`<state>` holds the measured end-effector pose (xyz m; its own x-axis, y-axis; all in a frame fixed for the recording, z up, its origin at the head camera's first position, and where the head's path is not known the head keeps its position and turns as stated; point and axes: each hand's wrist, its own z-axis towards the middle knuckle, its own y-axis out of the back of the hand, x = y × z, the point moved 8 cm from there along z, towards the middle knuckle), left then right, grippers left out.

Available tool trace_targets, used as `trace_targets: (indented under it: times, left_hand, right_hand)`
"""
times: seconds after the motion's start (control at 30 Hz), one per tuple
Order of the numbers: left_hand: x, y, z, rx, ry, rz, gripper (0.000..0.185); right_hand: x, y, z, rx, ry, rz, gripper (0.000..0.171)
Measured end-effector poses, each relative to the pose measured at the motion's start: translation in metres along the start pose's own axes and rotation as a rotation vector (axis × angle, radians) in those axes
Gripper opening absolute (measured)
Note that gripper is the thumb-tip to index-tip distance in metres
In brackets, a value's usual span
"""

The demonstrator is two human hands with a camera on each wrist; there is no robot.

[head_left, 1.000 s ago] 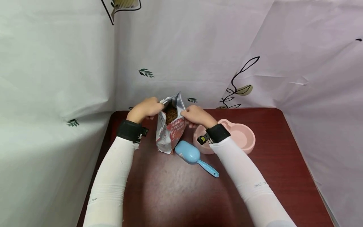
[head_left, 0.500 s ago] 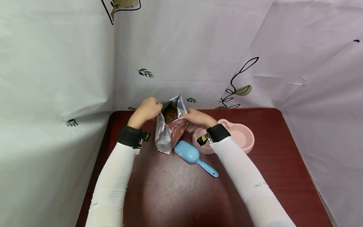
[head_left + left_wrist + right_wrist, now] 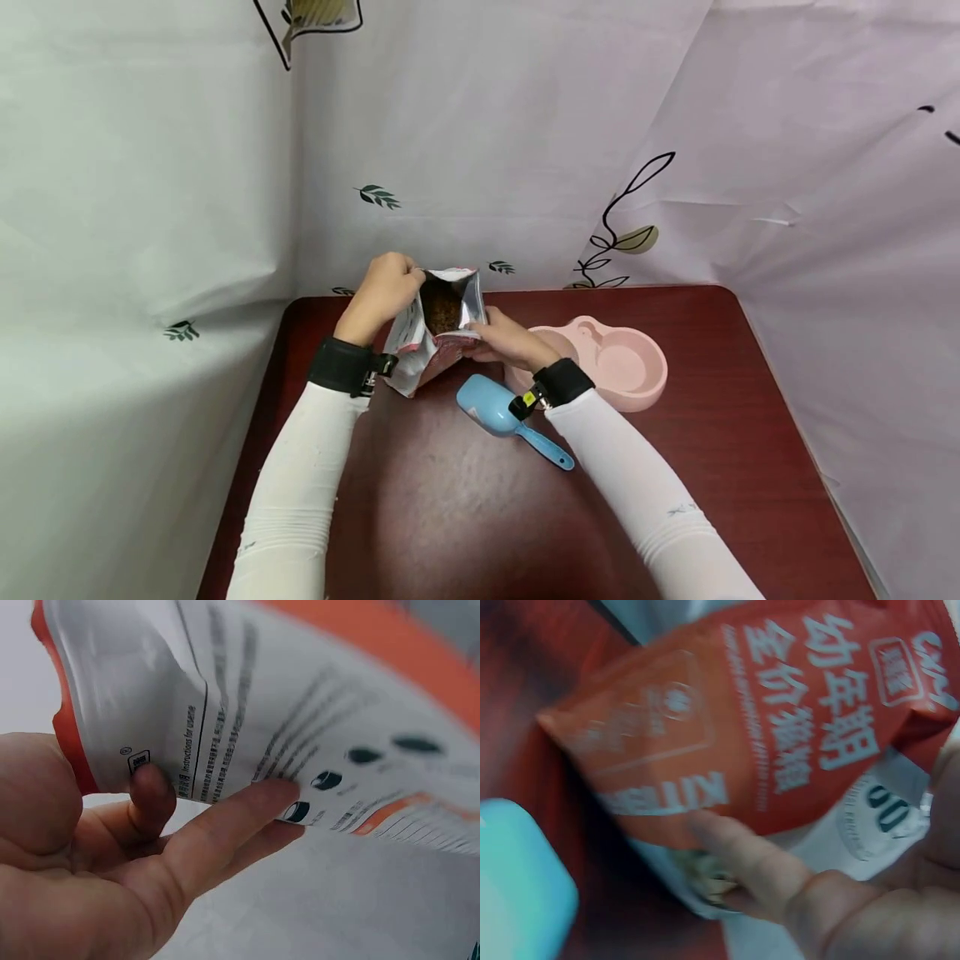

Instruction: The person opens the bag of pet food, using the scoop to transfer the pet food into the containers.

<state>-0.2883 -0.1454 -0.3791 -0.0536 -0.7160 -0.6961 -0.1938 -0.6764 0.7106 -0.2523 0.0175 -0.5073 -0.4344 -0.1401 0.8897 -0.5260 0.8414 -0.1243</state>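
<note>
A red and white cat food bag (image 3: 442, 357) stands tilted on the table, its silver-lined mouth open with brown kibble (image 3: 441, 312) inside. My left hand (image 3: 386, 287) pinches the left side of the mouth; in the left wrist view its fingers (image 3: 232, 825) lie against the printed white panel. At the right edge, my right hand (image 3: 512, 340) grips the bag, and the right wrist view has one finger (image 3: 742, 851) along its red front. Just in front lies a light blue scoop (image 3: 489, 403), face down, partly behind the right wrist band.
A pink double bowl (image 3: 626, 367) stands to the right, partly covered by the right hand and wrist. The dark red table (image 3: 720, 433) meets a pale cloth wall (image 3: 480, 150) at the back. Cloth also hangs on both sides.
The bag has tipped over toward the right hand, its base shifting left and its mouth turning right. The right hand has moved slightly down and left with its edge; scoop and bowl stay.
</note>
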Motion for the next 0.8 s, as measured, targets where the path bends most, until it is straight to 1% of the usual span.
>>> trace_targets:
  times: [0.17, 0.3, 0.4, 0.47, 0.57, 0.67, 0.8]
  left_hand:
    - [0.001, 0.003, -0.003, -0.058, -0.055, 0.025, 0.04]
    - [0.0, 0.003, -0.007, -0.1, -0.076, 0.043, 0.038]
    - [-0.006, -0.003, -0.012, -0.111, -0.097, 0.047, 0.035]
    - [-0.01, -0.008, -0.016, -0.117, -0.109, 0.05, 0.035]
    - [-0.015, -0.019, -0.021, -0.105, -0.12, 0.063, 0.035]
    - [-0.02, -0.031, -0.025, -0.079, -0.131, 0.085, 0.035]
    - [-0.025, -0.045, -0.031, -0.079, -0.155, 0.127, 0.033]
  right_hand:
    - [-0.017, -0.018, 0.011, -0.044, 0.044, 0.19, 0.068]
    - [-0.022, -0.026, 0.012, -0.097, 0.054, 0.27, 0.075]
    - [-0.024, -0.027, 0.007, -0.12, 0.056, 0.289, 0.067]
    - [-0.025, -0.027, 0.004, -0.11, 0.057, 0.303, 0.059]
    - [-0.029, -0.027, 0.0, -0.087, 0.051, 0.309, 0.048]
    - [-0.036, -0.025, -0.005, -0.089, 0.04, 0.316, 0.045]
    - [-0.046, -0.022, -0.012, -0.104, 0.032, 0.275, 0.041]
